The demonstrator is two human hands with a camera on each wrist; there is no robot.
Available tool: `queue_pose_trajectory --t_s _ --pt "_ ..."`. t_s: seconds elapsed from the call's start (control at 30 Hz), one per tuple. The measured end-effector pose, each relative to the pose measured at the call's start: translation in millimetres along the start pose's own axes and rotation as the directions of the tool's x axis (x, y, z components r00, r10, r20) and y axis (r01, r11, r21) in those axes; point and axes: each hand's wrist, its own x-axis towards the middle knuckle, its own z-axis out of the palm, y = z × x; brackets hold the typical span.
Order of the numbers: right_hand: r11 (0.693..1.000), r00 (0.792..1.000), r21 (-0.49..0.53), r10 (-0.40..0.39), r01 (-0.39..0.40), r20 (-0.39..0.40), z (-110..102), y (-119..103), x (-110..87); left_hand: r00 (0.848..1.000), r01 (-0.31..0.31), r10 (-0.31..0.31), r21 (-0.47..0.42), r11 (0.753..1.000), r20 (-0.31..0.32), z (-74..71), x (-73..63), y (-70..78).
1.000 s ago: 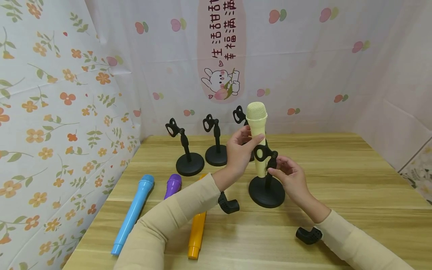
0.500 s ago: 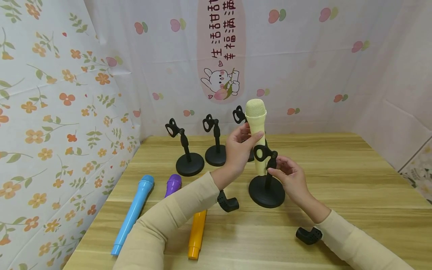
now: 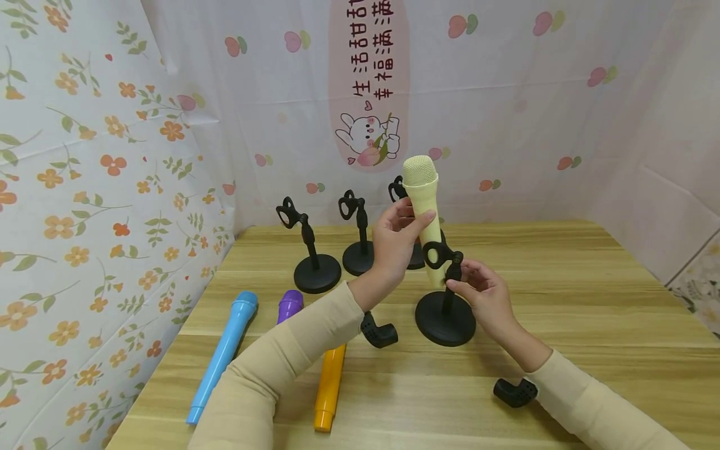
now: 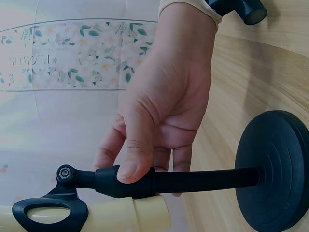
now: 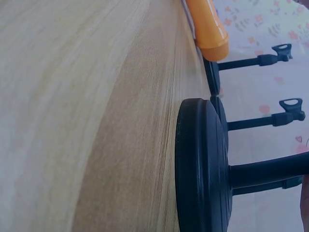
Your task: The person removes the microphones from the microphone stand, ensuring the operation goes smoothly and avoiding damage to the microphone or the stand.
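My left hand grips a pale yellow microphone by its body, thumb in front, mesh head up and leaning slightly left. The microphone's lower body lies at the ring-shaped clip of a black desktop microphone stand; yellow shows through the clip's opening. In the left wrist view, the clip lies against the microphone near its tail end; whether it fully encloses the body cannot be told. My right hand pinches the stand's neck below the clip, the thumb plain in the left wrist view. The round base stands on the table.
Several black stands, one a stand, line the back. Blue, purple and orange microphones lie left, partly behind my left sleeve. Black angled pieces lie in front, one piece centrally, another piece by my right sleeve.
My left hand has raised the yellow microphone and shifted it a little left, tilting its head leftward; its tail end is higher by the stand's post. My right hand and the stand stay put.
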Motion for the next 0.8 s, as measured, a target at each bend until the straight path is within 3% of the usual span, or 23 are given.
queue_pose_trajectory --t_s 0.8 --pt "1.000 1.000 0.021 0.011 -0.011 0.013 0.5 -3.1 -1.2 0.999 0.028 -0.030 -0.038 0.999 -0.038 -1.3 5.5 7.8"
